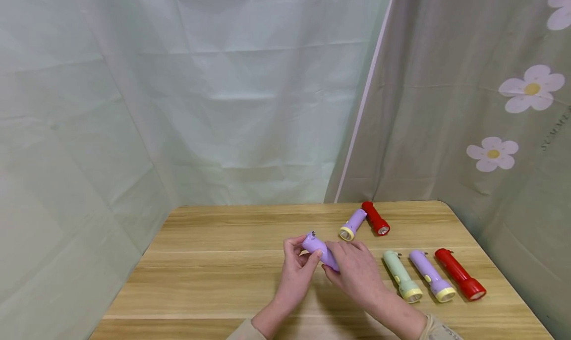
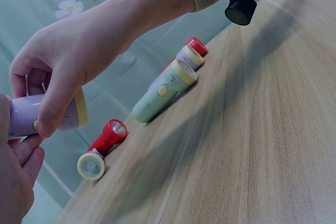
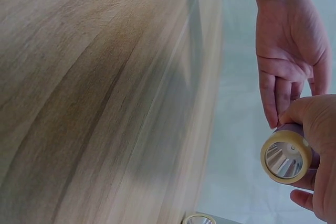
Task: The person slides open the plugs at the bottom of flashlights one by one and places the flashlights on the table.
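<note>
Holds a purple flashlight above the table, pinched by the left hand and clasped by the right hand, seemingly working the half-hidden switch, and next calls for steady two-handed support under light pressure.

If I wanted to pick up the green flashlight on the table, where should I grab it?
I'd grip the green flashlight round its handle, coming from above and slightly left. It lies on its side, the handle is slimmer than the yellow-rimmed head, and the neighbouring purple flashlight on its right probably leaves less finger room there.
</note>
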Tool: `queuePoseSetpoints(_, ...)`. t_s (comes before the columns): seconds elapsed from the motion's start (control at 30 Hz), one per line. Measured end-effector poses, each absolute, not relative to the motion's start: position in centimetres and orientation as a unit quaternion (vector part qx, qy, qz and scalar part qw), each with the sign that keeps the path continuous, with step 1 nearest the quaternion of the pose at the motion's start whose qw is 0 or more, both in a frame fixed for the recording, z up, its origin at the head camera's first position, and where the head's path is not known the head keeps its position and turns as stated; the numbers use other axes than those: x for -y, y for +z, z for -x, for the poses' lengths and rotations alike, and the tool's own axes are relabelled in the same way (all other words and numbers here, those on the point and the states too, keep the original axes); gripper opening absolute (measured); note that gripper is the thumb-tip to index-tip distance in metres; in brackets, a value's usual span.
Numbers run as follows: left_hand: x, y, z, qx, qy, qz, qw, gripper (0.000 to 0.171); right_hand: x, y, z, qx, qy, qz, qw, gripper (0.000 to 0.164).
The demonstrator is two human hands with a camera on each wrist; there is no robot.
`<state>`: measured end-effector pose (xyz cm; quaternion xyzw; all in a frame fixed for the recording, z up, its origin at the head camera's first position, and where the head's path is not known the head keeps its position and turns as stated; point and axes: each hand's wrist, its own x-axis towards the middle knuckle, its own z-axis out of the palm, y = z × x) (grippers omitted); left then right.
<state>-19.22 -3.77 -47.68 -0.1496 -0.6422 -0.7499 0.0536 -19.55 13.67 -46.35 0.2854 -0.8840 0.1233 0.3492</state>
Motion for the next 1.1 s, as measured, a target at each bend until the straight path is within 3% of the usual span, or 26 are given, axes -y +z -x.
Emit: queuePoseSetpoints(1.1, 4.13, -48.02, 19.15, 0.657, -0.735, 0.165, 0.040, 0.047, -13.66, -46.56, 19.28, 0.887, 0.121, -0.288, 0.341, 0.050)
